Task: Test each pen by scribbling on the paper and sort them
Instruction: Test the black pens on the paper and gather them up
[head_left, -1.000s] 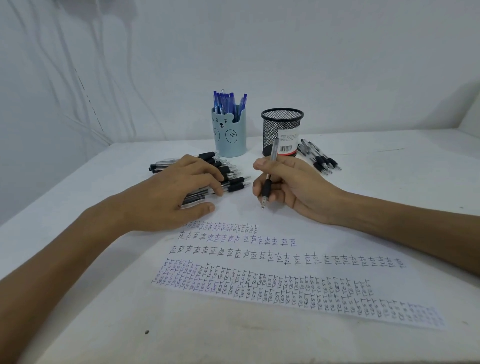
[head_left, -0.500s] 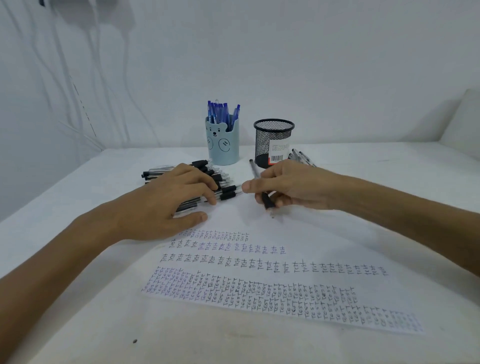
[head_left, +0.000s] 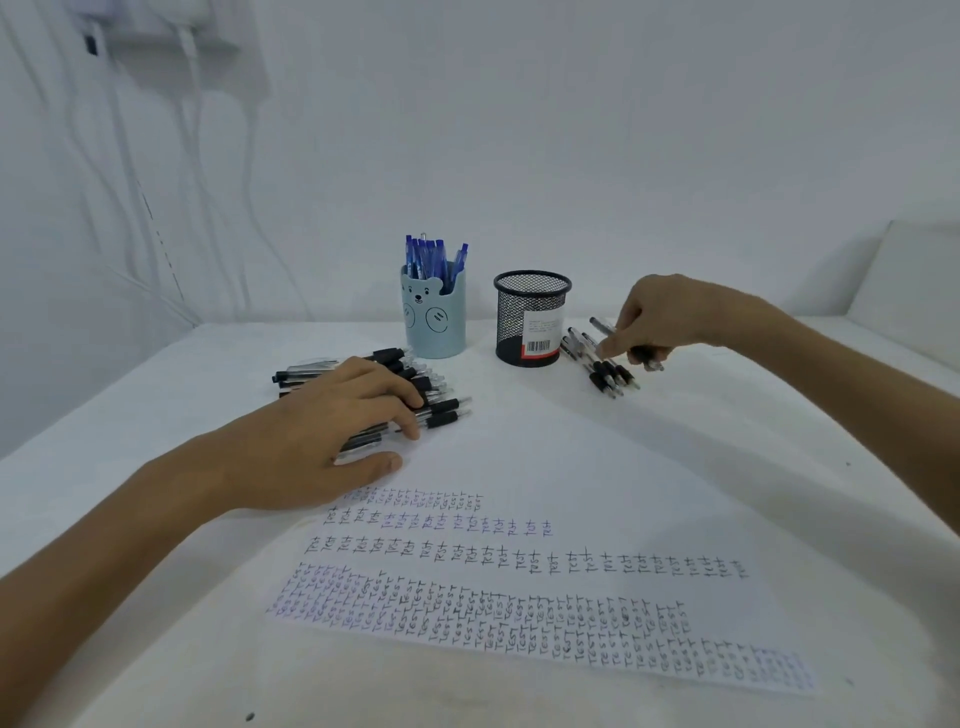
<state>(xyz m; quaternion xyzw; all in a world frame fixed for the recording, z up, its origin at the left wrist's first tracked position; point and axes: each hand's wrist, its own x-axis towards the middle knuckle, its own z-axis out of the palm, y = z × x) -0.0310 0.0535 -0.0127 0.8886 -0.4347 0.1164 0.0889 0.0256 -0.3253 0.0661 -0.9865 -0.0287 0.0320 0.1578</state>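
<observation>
Our right hand (head_left: 670, 322) pinches 1 black pen (head_left: 602, 326) just above the sorted pile (head_left: 608, 376) right of the mesh cup (head_left: 519, 317), so we should lay it parallel there, while our left hand (head_left: 332, 436) rests flat on the untested pens (head_left: 441, 410).

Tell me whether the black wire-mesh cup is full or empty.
Empty, it seems: the black wire-mesh cup shows no pens above its rim.

The white paper sheet (head_left: 519, 587) bears handwritten rows of "Test" towards its near edge. The black wire-mesh cup's (head_left: 524, 306) white barcode label (head_left: 540, 335) is illegible.
</observation>
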